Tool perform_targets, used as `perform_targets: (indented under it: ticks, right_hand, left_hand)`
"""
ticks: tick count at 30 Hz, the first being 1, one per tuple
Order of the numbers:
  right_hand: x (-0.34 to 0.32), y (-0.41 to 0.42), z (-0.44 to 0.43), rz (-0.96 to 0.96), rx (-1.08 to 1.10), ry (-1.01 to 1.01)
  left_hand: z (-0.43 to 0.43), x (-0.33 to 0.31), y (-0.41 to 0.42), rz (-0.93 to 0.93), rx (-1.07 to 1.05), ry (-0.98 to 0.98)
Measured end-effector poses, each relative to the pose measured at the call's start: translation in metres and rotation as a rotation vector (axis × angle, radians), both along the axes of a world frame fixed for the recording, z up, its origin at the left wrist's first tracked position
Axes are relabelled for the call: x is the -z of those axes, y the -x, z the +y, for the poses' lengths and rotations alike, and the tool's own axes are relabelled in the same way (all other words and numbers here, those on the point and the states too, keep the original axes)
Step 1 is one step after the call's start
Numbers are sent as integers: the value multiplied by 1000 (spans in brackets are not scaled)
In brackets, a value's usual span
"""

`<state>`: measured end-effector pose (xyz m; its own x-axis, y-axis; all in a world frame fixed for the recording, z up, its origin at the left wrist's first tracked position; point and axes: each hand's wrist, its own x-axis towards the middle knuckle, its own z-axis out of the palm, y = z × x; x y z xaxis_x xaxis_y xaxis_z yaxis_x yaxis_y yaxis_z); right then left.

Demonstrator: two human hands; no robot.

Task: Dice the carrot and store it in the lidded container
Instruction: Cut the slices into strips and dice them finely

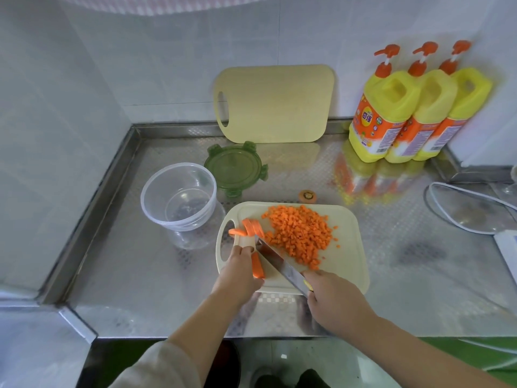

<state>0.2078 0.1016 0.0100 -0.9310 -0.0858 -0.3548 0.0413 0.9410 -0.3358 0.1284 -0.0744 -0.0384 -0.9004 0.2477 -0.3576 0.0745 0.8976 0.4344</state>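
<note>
A cream cutting board (347, 247) lies on the steel counter with a pile of diced carrot (299, 233) on it. At the board's left end lie a few carrot slices (250, 226) and a carrot strip (257, 266). My left hand (240, 271) presses down on the carrot strip with its fingers bent. My right hand (333, 298) grips the handle of a knife (279, 264), whose blade runs up-left beside my left fingers. A clear round container (179, 197) stands empty to the left of the board. Its green lid (235, 166) lies behind it.
A second cutting board (274, 105) leans on the back wall. Three yellow detergent bottles (414, 107) stand at the back right. A carrot end (307, 195) lies behind the board. A white cable (458, 211) and a white object (507, 250) are at the right edge.
</note>
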Motion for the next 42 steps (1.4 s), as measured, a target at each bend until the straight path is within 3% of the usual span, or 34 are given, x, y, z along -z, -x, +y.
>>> perform_targets:
  ticks: [7, 10, 17, 20, 27, 42]
  right_hand:
    - [9, -4, -12, 26, -25, 68]
    - [11, -8, -16, 97, -85, 35]
    - [7, -2, -9, 71, -87, 49]
    - [6, 1, -5, 78, -53, 46]
    - [0, 2, -10, 73, -64, 46]
    - [-9, -3, -33, 48, -80, -58]
  left_hand:
    - [16, 11, -14, 62, -275, -162]
    - [19, 16, -16, 71, -327, -170]
    - [20, 10, -20, 46, -363, -224]
    - [12, 3, -22, -29, -366, -317]
    - [-3, 7, -12, -240, -689, -535]
    - [2, 11, -9, -225, -739, -585]
